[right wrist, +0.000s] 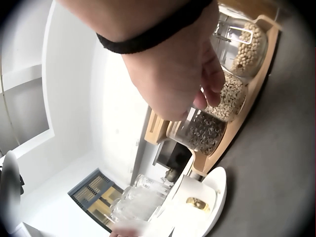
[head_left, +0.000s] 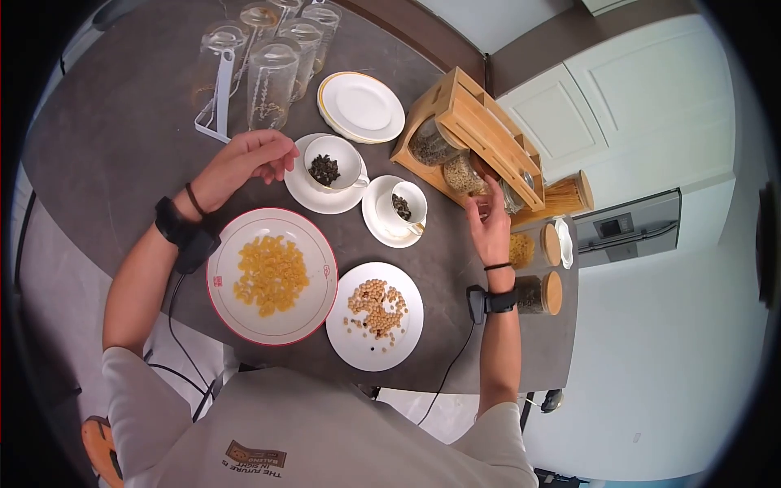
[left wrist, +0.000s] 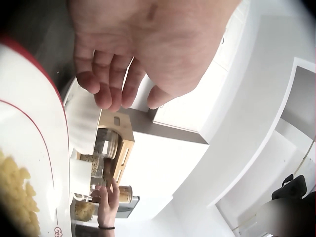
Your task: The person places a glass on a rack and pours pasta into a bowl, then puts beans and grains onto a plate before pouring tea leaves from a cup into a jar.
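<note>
My left hand (head_left: 242, 167) hovers beside a white cup (head_left: 344, 154) of dark leaves on a saucer, fingers loosely bent. In the left wrist view, nothing is in that hand (left wrist: 148, 44). My right hand (head_left: 490, 232) is at the front of a wooden rack (head_left: 455, 98) of glass jars, its fingers bent. Up close, the right hand (right wrist: 170, 81) has its fingertips by the middle jar (right wrist: 229, 98) of speckled grains; whether they touch it is unclear. Either side stand a jar of dark leaves (right wrist: 206, 132) and a jar of pale beans (right wrist: 249, 52).
A second cup (head_left: 409, 202) holds dark leaves. Nearer my body are a red-rimmed plate (head_left: 232, 305) of yellow pieces and a white plate (head_left: 350, 350) of beans. Glasses (head_left: 272, 77) in a rack and stacked plates (head_left: 360, 106) stand farther back; lidded jars (head_left: 551, 293) are at the right.
</note>
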Tool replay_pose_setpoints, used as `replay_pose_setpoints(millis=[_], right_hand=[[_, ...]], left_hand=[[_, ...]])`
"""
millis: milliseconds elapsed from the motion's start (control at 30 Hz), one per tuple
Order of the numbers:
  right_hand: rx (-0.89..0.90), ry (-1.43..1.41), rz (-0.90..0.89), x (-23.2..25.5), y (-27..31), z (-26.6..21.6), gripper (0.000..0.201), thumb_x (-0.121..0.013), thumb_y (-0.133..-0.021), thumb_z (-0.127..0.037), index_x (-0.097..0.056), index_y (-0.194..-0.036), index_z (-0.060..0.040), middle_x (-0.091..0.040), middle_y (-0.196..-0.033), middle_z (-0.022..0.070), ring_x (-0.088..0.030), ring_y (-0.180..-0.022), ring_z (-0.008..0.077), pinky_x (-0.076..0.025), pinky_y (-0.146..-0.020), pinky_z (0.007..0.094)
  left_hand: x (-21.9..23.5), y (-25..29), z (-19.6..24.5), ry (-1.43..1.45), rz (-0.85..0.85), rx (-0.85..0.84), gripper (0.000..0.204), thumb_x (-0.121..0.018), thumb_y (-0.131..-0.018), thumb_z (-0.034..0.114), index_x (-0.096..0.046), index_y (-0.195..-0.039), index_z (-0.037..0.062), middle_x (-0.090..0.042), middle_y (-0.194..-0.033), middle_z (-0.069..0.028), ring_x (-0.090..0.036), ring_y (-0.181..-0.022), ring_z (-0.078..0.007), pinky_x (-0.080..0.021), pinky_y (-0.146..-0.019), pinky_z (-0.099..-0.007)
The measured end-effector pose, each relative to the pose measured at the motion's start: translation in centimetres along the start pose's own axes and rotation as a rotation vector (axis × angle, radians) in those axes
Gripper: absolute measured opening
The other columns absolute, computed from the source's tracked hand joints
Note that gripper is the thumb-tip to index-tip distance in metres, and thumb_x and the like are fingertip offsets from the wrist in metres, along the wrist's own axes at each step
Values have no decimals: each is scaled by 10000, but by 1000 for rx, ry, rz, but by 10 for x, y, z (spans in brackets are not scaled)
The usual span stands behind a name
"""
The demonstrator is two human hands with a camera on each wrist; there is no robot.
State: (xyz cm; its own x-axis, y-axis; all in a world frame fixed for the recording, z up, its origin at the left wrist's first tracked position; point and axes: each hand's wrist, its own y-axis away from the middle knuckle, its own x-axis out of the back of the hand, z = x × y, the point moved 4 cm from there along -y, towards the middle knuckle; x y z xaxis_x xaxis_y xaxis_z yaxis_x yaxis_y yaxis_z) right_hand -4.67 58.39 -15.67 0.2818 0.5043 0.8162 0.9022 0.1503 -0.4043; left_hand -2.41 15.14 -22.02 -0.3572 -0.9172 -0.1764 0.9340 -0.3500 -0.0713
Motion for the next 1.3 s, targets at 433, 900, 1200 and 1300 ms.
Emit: replay_pose_setpoints(millis=[433, 900, 1200, 1300], right_hand=[[85, 439, -101, -1, -38, 20, 540, -671, -958, -298, -482, -1371, -6, -725, -812, 169, -702, -744, 393, -558, -668, 487], [74, 483, -16, -7, -49, 26, 435, -557, -1036, -406, -576, -1228, -16, -676, -669, 204, -683, -667, 428, -539, -603, 501], [-35, 300, -53, -3, -35, 22, 468, -547, -1053, -368, -563, -1348, -5, -669, -610, 116, -699, -593, 306, -543, -573, 408], [-61, 246, -52, -2, -30, 21, 480, -567, -1046, -360, -559, -1371, -7, -666, -611, 109, -694, -575, 271, -540, -566, 378]], left_hand=[[1, -1, -2, -46, -21, -29, 302, -545, -1056, 341, -673, -1056, 69, -654, -916, 15, -592, -794, -62, -472, -704, -223], [3, -1, -3, -40, -19, -56, 292, -579, -1032, 343, -692, -1006, 75, -654, -895, 35, -598, -795, -55, -478, -681, -218], [3, -2, -5, -54, -25, -55, 291, -560, -1043, 336, -687, -1022, 75, -653, -908, 32, -595, -803, -54, -478, -690, -219], [4, -1, -2, -45, 0, -66, 305, -591, -1025, 359, -697, -992, 75, -658, -891, 32, -600, -790, -54, -480, -674, -218]])
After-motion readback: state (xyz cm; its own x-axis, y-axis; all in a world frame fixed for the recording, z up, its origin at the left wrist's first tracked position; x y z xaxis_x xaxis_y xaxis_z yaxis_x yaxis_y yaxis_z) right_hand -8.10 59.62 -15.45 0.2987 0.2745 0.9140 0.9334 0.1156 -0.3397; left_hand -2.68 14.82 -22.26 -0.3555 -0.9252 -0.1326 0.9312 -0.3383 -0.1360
